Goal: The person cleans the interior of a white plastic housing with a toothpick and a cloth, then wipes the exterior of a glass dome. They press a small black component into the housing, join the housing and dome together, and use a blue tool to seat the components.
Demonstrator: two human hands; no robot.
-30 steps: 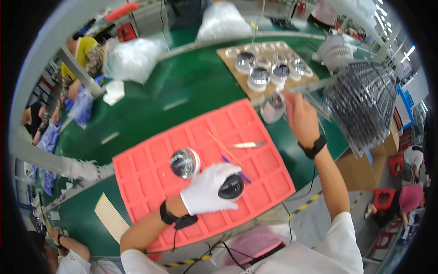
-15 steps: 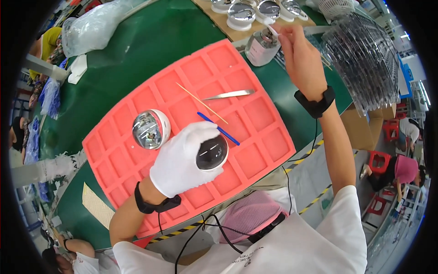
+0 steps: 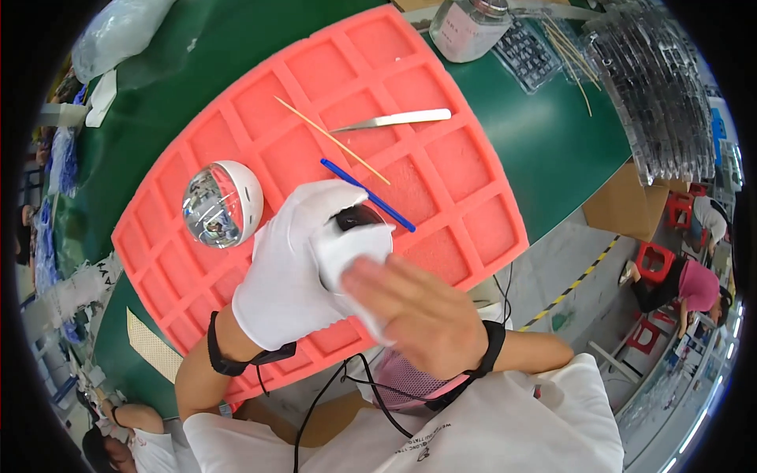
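My left hand (image 3: 285, 264), in a white glove, is wrapped round a white-housed dome (image 3: 356, 216) whose dark glossy face shows only at the top. Over that face lies a white wipe (image 3: 347, 248), pressed down by my bare right hand (image 3: 426, 319), its fingers smeared by motion. Both hands are above a pink foam tray (image 3: 482, 169) with square pockets. A second dome (image 3: 222, 203), mirror-like with a white shell, rests on the tray to the left. Beyond my hands lie a blue pen (image 3: 367, 195), a thin wooden stick (image 3: 331, 140) and metal tweezers (image 3: 402, 118).
A labelled glass jar (image 3: 470, 33) stands on the green table at the far edge of view. Beside it are a black tray (image 3: 527, 57), loose wooden sticks (image 3: 574, 55) and stacked clear plastic trays (image 3: 654, 102). A plastic bag (image 3: 118, 33) lies far left. Other people sit beyond the table.
My right hand has come from the glass jar at the back down to the dome in my left hand, bringing the white wipe onto its dark face. The view has shifted too.
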